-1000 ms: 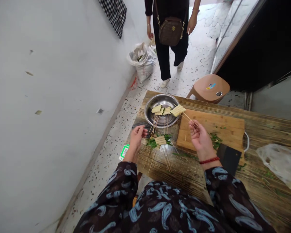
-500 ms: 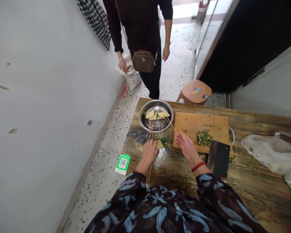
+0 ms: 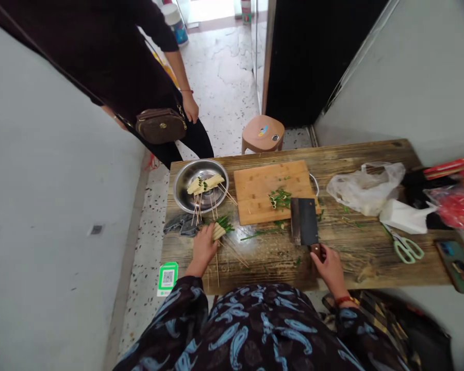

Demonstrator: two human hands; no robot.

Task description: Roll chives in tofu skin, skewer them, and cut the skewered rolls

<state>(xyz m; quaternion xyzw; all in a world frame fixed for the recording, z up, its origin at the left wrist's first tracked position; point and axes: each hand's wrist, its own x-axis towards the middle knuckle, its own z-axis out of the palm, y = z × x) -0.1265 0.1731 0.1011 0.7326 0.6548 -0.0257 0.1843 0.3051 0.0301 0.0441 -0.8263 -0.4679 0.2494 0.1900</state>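
Note:
My left hand [image 3: 204, 251] is closed on a tofu-skin roll [image 3: 218, 232] with green chives sticking out of its far end; thin skewers [image 3: 235, 252] extend from under it across the table. On the right, the fingers of my right hand [image 3: 329, 269] wrap the wooden handle of a cleaver [image 3: 304, 222]. Its broad dark blade lies over the lower right corner of the wooden cutting board [image 3: 251, 188]. Chopped chive bits [image 3: 280, 198] lie on the board beside the blade. Pale skewered rolls [image 3: 212, 182] rest in a steel bowl [image 3: 182, 197], their sticks over its rim.
A grey cloth [image 3: 178, 224] lies below the bowl. Rightward are a plastic bag [image 3: 365, 188], scissors [image 3: 407, 249] and a phone [image 3: 457, 265]. A green QR card [image 3: 167, 278] sits at the left edge. Across the table stand a person [image 3: 139, 62] and a stool [image 3: 263, 133].
My right hand has moved from beside the bowl's skewers to the cleaver handle and taken hold of it. The view has swung right. The person across has lowered a hand from the white sack.

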